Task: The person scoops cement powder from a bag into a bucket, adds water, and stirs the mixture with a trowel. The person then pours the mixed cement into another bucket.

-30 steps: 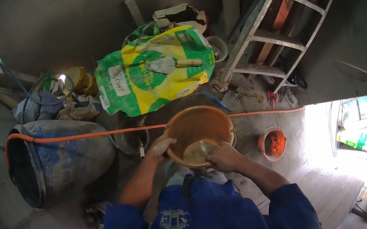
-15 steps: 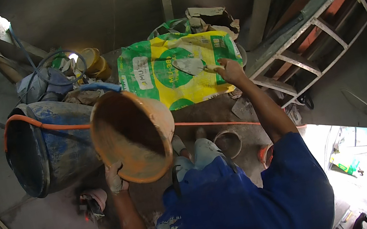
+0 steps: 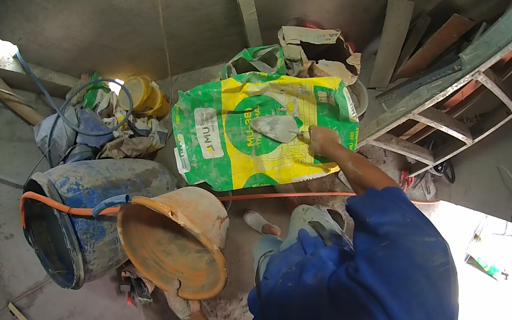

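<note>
My left hand [image 3: 182,303] grips the lower rim of a tilted orange-brown bucket [image 3: 203,210], whose open mouth faces left and toward me. Dried residue coats its inside. My right hand [image 3: 322,141] is closed around the handle of a pointed trowel [image 3: 275,130]. The grey-smeared blade points left above a green and yellow bag [image 3: 207,175] that lies flat in front of me; I cannot tell whether they touch. Directly left of the bucket, a scuffed blue drum [image 3: 104,214] lies on its side.
An orange hose [image 3: 286,194] crosses the floor and runs over the drum. Yellow buckets [image 3: 141,96] and crumpled sacks [image 3: 134,146] sit at the far left. A torn paper bag [image 3: 314,40] stands behind the green one. A ladder-like frame [image 3: 449,126] and boards [image 3: 390,44] occupy the right.
The bucket in my left hand has come lower, nearer to my body and slightly left. My right hand still holds the trowel over the bag. The whole view has shifted.
</note>
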Motion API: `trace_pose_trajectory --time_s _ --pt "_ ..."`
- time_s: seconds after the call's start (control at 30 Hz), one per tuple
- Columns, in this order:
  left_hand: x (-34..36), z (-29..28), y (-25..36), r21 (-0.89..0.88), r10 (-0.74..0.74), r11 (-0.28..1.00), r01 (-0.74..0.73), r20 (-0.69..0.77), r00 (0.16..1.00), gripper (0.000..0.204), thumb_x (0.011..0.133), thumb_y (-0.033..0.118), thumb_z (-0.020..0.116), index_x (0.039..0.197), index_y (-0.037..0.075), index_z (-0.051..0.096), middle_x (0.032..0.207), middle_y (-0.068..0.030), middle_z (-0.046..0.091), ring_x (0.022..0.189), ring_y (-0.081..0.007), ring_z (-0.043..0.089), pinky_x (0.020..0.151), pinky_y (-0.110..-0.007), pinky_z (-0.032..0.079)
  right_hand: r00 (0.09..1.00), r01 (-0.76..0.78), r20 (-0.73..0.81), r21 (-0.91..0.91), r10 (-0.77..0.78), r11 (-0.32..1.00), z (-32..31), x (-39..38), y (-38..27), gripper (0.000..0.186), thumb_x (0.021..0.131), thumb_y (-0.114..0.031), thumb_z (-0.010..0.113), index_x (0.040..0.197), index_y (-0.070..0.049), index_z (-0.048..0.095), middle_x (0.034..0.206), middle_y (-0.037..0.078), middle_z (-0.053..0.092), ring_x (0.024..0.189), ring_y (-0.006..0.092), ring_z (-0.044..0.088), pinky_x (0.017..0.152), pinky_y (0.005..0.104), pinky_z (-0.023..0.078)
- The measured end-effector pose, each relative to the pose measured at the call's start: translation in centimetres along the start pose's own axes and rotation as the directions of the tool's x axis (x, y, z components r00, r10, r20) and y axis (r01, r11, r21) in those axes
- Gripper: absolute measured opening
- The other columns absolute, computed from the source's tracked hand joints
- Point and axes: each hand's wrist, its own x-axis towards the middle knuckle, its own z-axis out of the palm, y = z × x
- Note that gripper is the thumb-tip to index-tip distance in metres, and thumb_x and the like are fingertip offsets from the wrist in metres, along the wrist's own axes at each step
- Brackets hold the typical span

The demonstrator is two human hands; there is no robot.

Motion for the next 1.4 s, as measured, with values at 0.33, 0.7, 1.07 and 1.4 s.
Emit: trace_pose_trajectory --time_s 0.33,0.7,1.07,1.4 --pt "-0.2 2.2 -1.2 -0.024 0.074 0.997 -0.077 -0.104 0.992 0.065 0.080 -0.002 0.061 0.143 0.002 0.046 0.133 -0.0166 0.057 0.121 -0.0353 0.057 0.105 -0.048 0.048 0.719 0.200 -0.607 -0.284 -0.338 0.938 -10.9 3.4 -0.7 0.039 0.083 -0.015 0.060 0.122 -0.013 0.062 0.130 0.020 0.059 0.125 0.0366 0.055 0.095 0.0466 0.052" --pt "-1.7 4.0 -2.0 -0.082 0.151 0.982 -0.168 -0.185 0.971 0.066 0.080 -0.001 0.059 0.145 0.002 0.043 0.139 -0.0173 0.054 0.125 -0.0362 0.055 0.107 -0.051 0.047 0.870 0.225 -0.398 -0.207 -0.292 0.952 -18.4 1.0 -0.2 0.035 0.086 -0.027 0.062 0.121 -0.025 0.066 0.097 0.017 0.072 0.093 0.0341 0.070 0.081 0.0483 0.055" --pt "-0.2 5.6 -2.1 -0.030 0.140 0.988 -0.152 -0.252 0.958 0.062 0.081 -0.002 0.062 0.141 0.003 0.048 0.134 -0.0155 0.057 0.122 -0.0349 0.058 0.105 -0.051 0.049 0.750 0.195 -0.660 0.175 -0.032 0.965 -32.4 3.3 16.4 0.036 0.078 -0.018 0.061 0.113 -0.009 0.067 0.102 0.021 0.071 0.100 0.0374 0.068 0.085 0.0456 0.051" --pt "-0.6 4.0 -2.2 0.023 0.169 0.985 -0.169 -0.276 0.946 0.059 0.081 -0.002 0.062 0.138 0.002 0.050 0.132 -0.0147 0.058 0.120 -0.0318 0.059 0.102 -0.046 0.052 0.797 -0.207 -0.533 0.202 0.285 0.957 -24.2 6.3 13.9 0.033 0.089 -0.027 0.055 0.120 -0.019 0.062 0.119 0.015 0.069 0.113 0.0371 0.064 0.089 0.0479 0.052"
